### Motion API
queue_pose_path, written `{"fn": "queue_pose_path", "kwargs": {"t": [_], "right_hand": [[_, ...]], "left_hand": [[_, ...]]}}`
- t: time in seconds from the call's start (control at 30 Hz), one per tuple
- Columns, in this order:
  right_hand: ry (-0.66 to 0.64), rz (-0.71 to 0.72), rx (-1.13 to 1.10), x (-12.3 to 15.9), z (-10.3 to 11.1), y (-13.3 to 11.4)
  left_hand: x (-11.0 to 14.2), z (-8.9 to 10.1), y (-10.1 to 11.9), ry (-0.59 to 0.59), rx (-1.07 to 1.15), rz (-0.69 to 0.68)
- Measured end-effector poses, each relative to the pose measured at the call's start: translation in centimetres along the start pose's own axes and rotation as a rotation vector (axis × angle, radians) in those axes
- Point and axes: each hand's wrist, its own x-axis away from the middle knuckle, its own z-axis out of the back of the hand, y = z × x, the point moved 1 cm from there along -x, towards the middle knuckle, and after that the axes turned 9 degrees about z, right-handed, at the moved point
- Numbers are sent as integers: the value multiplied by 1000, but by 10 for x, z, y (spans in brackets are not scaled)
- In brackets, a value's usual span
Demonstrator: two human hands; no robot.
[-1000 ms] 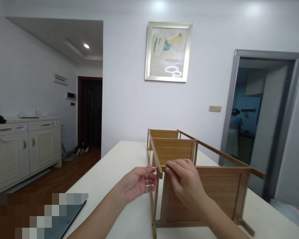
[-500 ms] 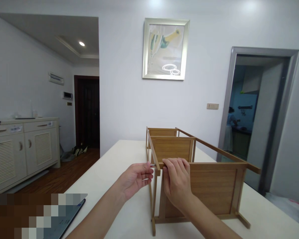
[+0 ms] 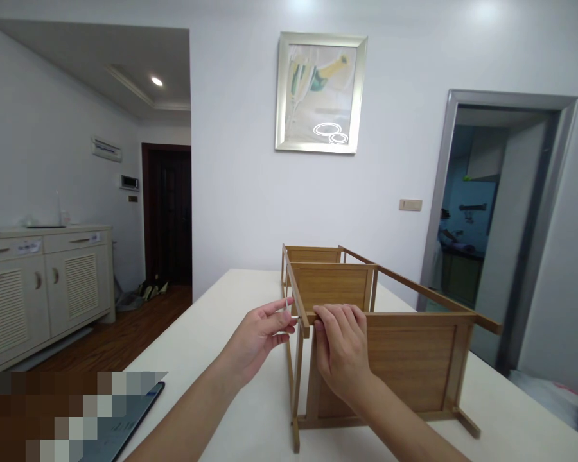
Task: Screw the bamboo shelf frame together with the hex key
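A wooden shelf rack (image 3: 409, 359) lies on its side on the white table (image 3: 212, 301), its panels standing upright between slim rails. My left hand (image 3: 264, 330) is at the near end of the left upper rail, fingers pinched on a thin metal hex key (image 3: 287, 307). One arm of the key points up and the other reaches sideways to the rail's outer face; the fingers hide part of it. Opposite, my right hand (image 3: 341, 346) is wrapped over the top edge of the nearest panel, close beside that rail.
A dark-edged tablet-like device (image 3: 125, 423), partly pixelated, is at the table's lower left. White cabinets (image 3: 77, 276) stand along the left wall. A framed picture (image 3: 320, 93) hangs ahead, and a doorway (image 3: 467, 224) opens at the right.
The fingers of my left hand have shifted around the hex key, and its upright arm now shows. My right hand keeps its grip on the panel; the view has moved slightly.
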Motion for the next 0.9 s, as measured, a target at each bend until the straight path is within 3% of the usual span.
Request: {"fn": "queue_pose_path", "kwargs": {"t": [0.9], "right_hand": [[1,4,-36,-2,2,0]], "left_hand": [[13,-18,10,130,-284,-319]]}}
